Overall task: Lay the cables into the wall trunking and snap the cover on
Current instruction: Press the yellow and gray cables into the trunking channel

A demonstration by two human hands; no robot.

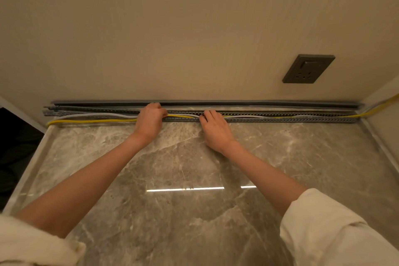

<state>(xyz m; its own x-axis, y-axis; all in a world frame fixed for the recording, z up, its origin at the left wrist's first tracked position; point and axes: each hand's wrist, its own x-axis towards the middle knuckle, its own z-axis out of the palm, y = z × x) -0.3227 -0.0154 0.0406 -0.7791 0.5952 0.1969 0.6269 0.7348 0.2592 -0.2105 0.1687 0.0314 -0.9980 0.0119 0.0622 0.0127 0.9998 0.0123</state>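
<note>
Head view only. Grey slotted trunking (pixel 280 117) lies along the far edge of a marble countertop (pixel 183 168), at the foot of a beige wall (pixel 172 28), running nearly the full width L to R. Behind it, right against the wall, lies a long grey strip, prob. the trunking cover (pixel 237 102), not on the channel.

Two cables run lengthwise. Yellow cable (pixel 92 121) comes in at the near-left corner of the counter, lies just outside the channel's near side on the left stretch, passes under both hands, goes on inside the channel to the right and rises up the right side wall at the far-right corner. White cable (pixel 86 115) arcs over the left part of the trunking, dips betw. the hands, then runs wavy in the channel to the right.

Left hand (pixel 149 122) is curled, knuckles up, fingers closed round the cables at the channel abt mid-left; can't tell if it grips one or both. Right hand (pixel 216 128) lies flatter, palm down, fingertips pressing on the cables at the near wall of the trunking, just right of the left hand; fingers bent, not fisted. Small gap betw. the hands, cables visible in it.

Both forearms bare, pale sleeves (pixel 334 233) pushed up near the elbows. Dark wall socket (pixel 308 68) on the wall, far right, well above the trunking. Counter reflects a strip light (pixel 185 189) in its near middle.
</note>
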